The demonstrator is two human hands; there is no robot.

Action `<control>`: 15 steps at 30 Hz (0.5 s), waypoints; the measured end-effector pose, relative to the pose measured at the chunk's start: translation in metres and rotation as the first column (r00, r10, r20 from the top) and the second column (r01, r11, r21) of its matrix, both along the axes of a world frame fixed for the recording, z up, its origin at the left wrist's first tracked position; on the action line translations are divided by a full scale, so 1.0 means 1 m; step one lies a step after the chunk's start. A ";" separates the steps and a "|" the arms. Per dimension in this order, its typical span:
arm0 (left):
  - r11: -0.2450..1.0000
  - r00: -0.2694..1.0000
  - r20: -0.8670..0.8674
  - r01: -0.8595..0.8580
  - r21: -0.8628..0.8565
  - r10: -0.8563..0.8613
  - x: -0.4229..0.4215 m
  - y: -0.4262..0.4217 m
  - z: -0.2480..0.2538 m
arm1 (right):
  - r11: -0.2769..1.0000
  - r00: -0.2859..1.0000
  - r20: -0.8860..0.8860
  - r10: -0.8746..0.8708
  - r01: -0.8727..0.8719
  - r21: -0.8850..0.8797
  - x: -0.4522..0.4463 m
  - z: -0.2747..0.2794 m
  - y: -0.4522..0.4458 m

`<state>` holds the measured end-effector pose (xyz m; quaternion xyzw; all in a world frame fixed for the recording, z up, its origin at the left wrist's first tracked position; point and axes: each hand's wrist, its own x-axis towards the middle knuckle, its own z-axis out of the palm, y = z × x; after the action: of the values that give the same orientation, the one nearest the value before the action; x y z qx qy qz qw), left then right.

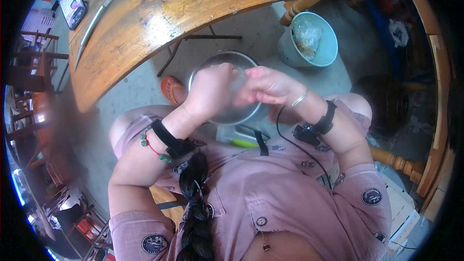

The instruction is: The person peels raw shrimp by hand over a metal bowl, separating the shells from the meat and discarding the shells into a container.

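Note:
My left hand (212, 87) is closed in a loose fist over a round metal bowl (247, 116), blurred by motion. Close beside it, my right hand (273, 85) has its fingers pressed together, pointing towards the left one. Something pale and translucent shows between the two hands, too blurred to name. The bowl sits low between my knees, and the hands hide much of its inside.
A wooden table (193, 0) curves across the top, bearing a phone (73, 6) and a long thin tool (96, 26). A light blue bin (309, 41) with a plastic bag in it stands at upper right. A black cable (309, 153) hangs below my right wrist.

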<state>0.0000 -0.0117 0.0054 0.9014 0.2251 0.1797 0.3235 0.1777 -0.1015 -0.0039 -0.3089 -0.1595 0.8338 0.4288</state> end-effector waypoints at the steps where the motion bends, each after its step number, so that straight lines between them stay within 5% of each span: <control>1: 1.000 1.000 0.004 -0.008 -0.005 0.008 0.000 0.001 -0.002 | 1.000 0.999 0.034 0.016 -0.016 -0.007 -0.002 0.001 -0.001; 9: 1.000 1.000 -0.013 -0.018 -0.019 0.018 0.001 0.003 -0.005 | 0.997 0.984 0.163 0.074 -0.078 0.018 -0.007 -0.001 -0.003; 11: 0.995 0.997 0.061 -0.050 0.087 0.045 0.004 0.006 0.000 | 0.979 0.961 0.199 0.193 -0.202 0.028 -0.019 0.003 -0.009; 15: 0.994 0.993 0.087 -0.090 0.060 0.084 0.004 0.010 -0.018 | 0.936 0.841 0.490 0.231 -0.329 0.124 -0.022 -0.001 -0.010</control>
<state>0.0037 -0.0012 -0.0126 0.8921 0.2443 0.2387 0.2958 0.1557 -0.1115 -0.0048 -0.4286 -0.3859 0.7676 0.2796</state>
